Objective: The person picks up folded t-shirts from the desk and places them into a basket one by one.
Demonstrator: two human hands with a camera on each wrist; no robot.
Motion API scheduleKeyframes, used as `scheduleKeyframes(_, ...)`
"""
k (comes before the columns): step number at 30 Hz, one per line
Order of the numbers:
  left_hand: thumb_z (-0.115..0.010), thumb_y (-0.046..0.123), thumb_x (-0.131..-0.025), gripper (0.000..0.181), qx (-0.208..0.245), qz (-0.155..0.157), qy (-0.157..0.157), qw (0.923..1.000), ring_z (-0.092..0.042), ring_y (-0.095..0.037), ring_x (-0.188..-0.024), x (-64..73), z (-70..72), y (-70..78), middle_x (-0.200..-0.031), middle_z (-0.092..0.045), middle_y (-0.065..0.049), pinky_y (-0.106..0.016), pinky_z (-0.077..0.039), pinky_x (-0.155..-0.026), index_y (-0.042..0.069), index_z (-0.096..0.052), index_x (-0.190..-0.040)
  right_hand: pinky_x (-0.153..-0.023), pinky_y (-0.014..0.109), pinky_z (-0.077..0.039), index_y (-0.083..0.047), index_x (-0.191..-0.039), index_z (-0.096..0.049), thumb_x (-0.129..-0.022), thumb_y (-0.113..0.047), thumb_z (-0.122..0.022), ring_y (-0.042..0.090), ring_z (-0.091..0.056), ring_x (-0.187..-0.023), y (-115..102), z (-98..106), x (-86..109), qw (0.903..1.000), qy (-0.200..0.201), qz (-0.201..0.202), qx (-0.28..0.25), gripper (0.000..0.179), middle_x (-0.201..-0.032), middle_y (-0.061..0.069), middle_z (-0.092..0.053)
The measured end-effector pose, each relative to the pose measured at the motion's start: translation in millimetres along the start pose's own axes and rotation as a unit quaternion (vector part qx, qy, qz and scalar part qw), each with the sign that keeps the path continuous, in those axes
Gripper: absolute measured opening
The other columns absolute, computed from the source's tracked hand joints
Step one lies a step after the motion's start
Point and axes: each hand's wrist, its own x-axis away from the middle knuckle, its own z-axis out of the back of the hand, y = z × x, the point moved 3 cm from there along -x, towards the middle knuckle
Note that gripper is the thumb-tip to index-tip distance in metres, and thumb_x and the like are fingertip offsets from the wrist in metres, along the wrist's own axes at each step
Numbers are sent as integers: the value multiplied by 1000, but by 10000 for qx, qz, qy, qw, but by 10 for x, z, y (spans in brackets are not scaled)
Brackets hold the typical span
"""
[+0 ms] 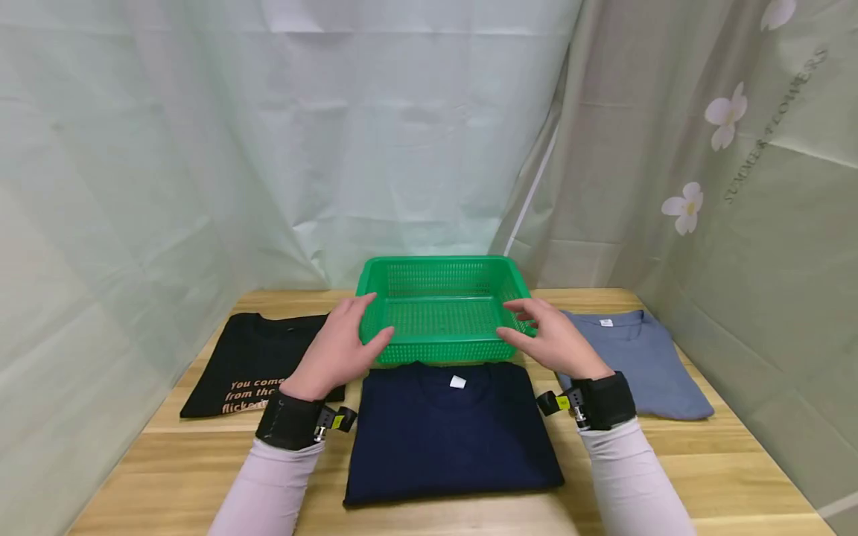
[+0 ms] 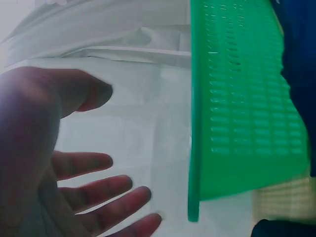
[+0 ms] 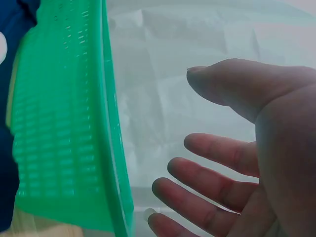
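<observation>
A green plastic basket (image 1: 442, 350) with perforated walls stands at the back middle of the table, with nothing in it. Over its left front corner in the head view is my left hand (image 1: 342, 342), thumb and fingers spread apart and holding nothing. My right hand (image 1: 553, 339) is at the basket's right side, its fingers relaxed and likewise holding nothing. Both wrist views show the hands just above the level of the basket's rim (image 2: 195, 123). In front of the basket lies a folded navy T-shirt (image 1: 452, 439) with a white neck label.
On the left lies a folded black T-shirt (image 1: 251, 357) with printed lettering, partly behind my left hand. A folded grey-blue T-shirt (image 1: 643, 365) is on the right. The wooden table (image 1: 201, 476) meets hanging curtains (image 1: 402, 149) at the back and sides.
</observation>
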Motion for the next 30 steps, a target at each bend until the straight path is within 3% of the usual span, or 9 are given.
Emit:
scheduleKeyframes(4, -64, 35, -111, 70, 172, 13, 171, 9997, -56, -45, -138, 79, 69, -56, -159, -48, -28, -63, -51, -110, 1, -39, -167, -117, 62, -50, -11, -156, -59, -107, -41, -73, 38, -62, -141, 46, 84, 70, 10000, 48, -56, 28, 59, -158, 15, -60)
scheduleKeyframes(12, -66, 29, -111, 72, 457, 20, 103, 9989, -62, -39, -122, 223, 108, -157, -150, -51, -28, -54, -56, -101, -4, -34, -167, -110, 60, -56, -9, -154, -59, -108, -44, -70, 39, -65, -134, 124, 166, 266, 9996, -21, -81, 287, 58, -155, 18, -61)
scheduleKeyframes(16, -67, 28, -111, 70, 646, 186, 58, 9977, -68, -24, -102, 325, 60, -229, -140, -57, -25, -41, -58, -88, -5, -38, -165, -103, 56, -60, -8, -150, -63, -108, -42, -71, 36, -69, -127, 193, 141, 368, 9994, -56, -168, 284, 54, -149, 18, -65)
scheduleKeyframes(20, -69, 27, -109, 68, 744, 369, -188, 9964, -66, -12, -89, 430, -21, -305, -134, -62, -23, -32, -57, -78, -6, -41, -162, -93, 47, -62, -7, -147, -65, -107, -39, -73, 29, -71, -117, 289, 65, 457, 9991, -138, -236, 334, 51, -141, 15, -69)
scheduleKeyframes(25, -70, 24, -108, 70, 887, 659, -447, 9929, -67, -13, -86, 560, -145, -370, -129, -66, -24, -31, -56, -75, -5, -36, -162, -85, 38, -60, -3, -142, -67, -104, -35, -77, 20, -70, -105, 416, -84, 570, 9972, -468, -456, 353, 51, -137, 16, -72)
scheduleKeyframes(30, -71, 22, -107, 57, 1002, 933, -443, 9896, -69, -16, -89, 661, -222, -423, -125, -69, -22, -31, -57, -76, -5, -46, -151, -88, 44, -62, -1, -136, -69, -101, -38, -80, 24, -72, -106, 489, -230, 678, 9936, -847, -692, 287, 53, -132, 17, -74)
